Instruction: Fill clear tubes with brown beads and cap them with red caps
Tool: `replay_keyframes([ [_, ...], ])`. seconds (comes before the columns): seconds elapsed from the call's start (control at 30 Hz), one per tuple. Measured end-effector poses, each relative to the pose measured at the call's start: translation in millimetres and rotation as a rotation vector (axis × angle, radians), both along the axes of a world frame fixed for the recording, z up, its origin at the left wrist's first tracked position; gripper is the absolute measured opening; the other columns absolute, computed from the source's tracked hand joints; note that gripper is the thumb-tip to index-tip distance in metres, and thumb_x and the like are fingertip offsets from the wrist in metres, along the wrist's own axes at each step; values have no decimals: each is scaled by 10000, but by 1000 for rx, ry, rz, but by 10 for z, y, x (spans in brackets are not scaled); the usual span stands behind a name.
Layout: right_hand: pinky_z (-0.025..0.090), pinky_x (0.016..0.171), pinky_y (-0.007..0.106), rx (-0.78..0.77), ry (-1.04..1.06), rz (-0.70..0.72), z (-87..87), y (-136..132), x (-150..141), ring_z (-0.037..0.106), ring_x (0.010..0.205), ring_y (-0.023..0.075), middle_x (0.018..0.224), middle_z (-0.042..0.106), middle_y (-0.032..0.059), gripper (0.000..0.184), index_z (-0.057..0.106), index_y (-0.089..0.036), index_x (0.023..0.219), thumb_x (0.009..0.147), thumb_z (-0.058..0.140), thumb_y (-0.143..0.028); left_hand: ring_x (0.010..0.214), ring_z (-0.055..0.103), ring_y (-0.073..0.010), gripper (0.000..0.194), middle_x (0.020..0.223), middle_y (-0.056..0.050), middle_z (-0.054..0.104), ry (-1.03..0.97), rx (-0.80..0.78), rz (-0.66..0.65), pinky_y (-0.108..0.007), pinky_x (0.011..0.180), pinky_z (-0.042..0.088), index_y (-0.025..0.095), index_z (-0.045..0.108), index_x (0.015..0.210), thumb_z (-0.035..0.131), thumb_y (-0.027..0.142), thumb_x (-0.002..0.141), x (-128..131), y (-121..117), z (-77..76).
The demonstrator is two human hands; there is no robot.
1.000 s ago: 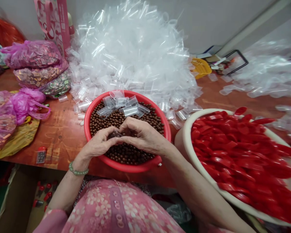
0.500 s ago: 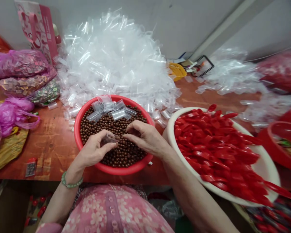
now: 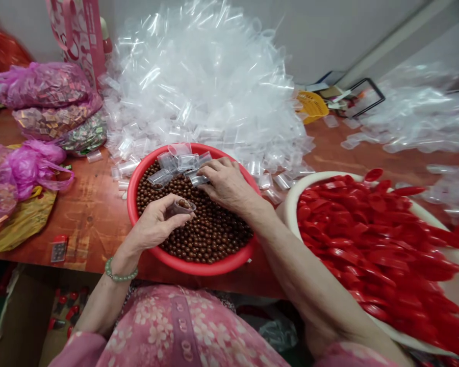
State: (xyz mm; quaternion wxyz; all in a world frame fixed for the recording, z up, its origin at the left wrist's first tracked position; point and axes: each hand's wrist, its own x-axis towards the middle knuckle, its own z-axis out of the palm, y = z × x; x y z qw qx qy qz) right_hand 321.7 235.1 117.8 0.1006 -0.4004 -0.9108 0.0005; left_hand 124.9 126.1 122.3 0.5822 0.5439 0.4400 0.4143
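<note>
Left hand [image 3: 156, 223] is closed around a clear tube [image 3: 177, 206] of brown balls, over the red basin [image 3: 210, 267]. Right hand [image 3: 229, 186] touches loose tubes [image 3: 188, 162] inside the basin's far rim; whether it grips one, I cannot tell. Tabletop [image 3: 90, 224] gives room left of the basin; a white tub [image 3: 292, 204] crowds its right edge.

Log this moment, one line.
red bowl: brown balls, loose tubes on top | left hand: holds clear tube, balls inside | right hand: at loose tubes
</note>
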Motion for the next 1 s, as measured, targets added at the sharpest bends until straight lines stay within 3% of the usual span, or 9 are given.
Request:
replay_keyframes([
  [0.13, 420, 892, 460, 12, 70, 7, 40, -56, 53, 510, 1042, 346, 1155, 588, 145, 245, 605, -129, 1084, 861, 703, -154, 839, 635, -141, 240, 904, -59, 671, -75, -53, 19, -245, 728, 516, 131, 604, 989, 656, 291, 818, 8, 32, -45],
  [0.23, 448, 858, 414, 22, 96, -64, 99, -243, 203, 556, 986, 321, 1071, 597, 135, 197, 592, -135, 1054, 899, 701, -190, 843, 641, -128, 264, 925, -62, 680, -153, -106, 39, -236, 744, 528, 128, 591, 1017, 668, 261, 802, 4, 36, -50],
  [0.37, 455, 672, 357, -78, -93, -283, 121, -501, 389, 601, 835, 298, 910, 598, 86, 187, 571, -166, 938, 945, 700, -302, 873, 658, -139, 281, 928, -66, 692, -209, -169, 1, -238, 759, 539, 129, 605, 1033, 682, 242, 788, 1, 37, -51],
  [0.47, 457, 670, 337, -183, -155, -301, 48, -561, 411, 614, 856, 282, 938, 606, 73, 180, 562, -170, 945, 967, 681, -304, 877, 659, -139, 290, 931, -66, 695, -227, -174, 7, -234, 757, 540, 131, 611, 1036, 694, 246, 782, 5, 38, -66],
  [0.63, 466, 723, 340, -239, 26, -149, -30, -577, 299, 607, 838, 264, 891, 590, 67, 59, 577, -162, 906, 925, 628, -142, 889, 652, -137, 279, 927, -59, 686, -231, -176, 7, -228, 754, 536, 135, 613, 1024, 692, 234, 776, -2, 24, -109],
  [0.73, 463, 713, 326, -272, 384, -17, 113, -637, 203, 592, 795, 228, 911, 591, 54, 58, 593, -179, 990, 955, 549, -168, 879, 650, -134, 277, 940, -63, 684, -235, -191, -12, -223, 745, 526, 135, 607, 1030, 680, 240, 784, -13, 17, -110],
  [0.83, 454, 666, 286, -449, 631, 186, 324, -668, 84, 559, 739, 185, 921, 571, 36, 166, 577, -195, 1138, 978, 558, -235, 797, 627, -112, 261, 919, -53, 671, -243, -179, -43, -214, 713, 506, 131, 604, 1003, 682, 256, 788, -29, 22, -94],
  [0.9, 450, 661, 270, -521, 633, 301, 420, -650, 0, 544, 731, 170, 931, 548, 37, 186, 584, -194, 1150, 983, 588, -275, 744, 592, -91, 232, 867, -28, 645, -235, -141, -62, -201, 700, 485, 128, 609, 963, 683, 263, 789, -44, 27, -85],
  [1.0, 441, 661, 255, -519, 557, 360, 452, -598, -93, 537, 729, 155, 937, 535, 42, 114, 601, -181, 1055, 995, 576, -275, 739, 566, -90, 230, 831, -12, 613, -200, -102, -101, -202, 713, 468, 129, 615, 946, 682, 288, 795, -66, 29, -83],
])
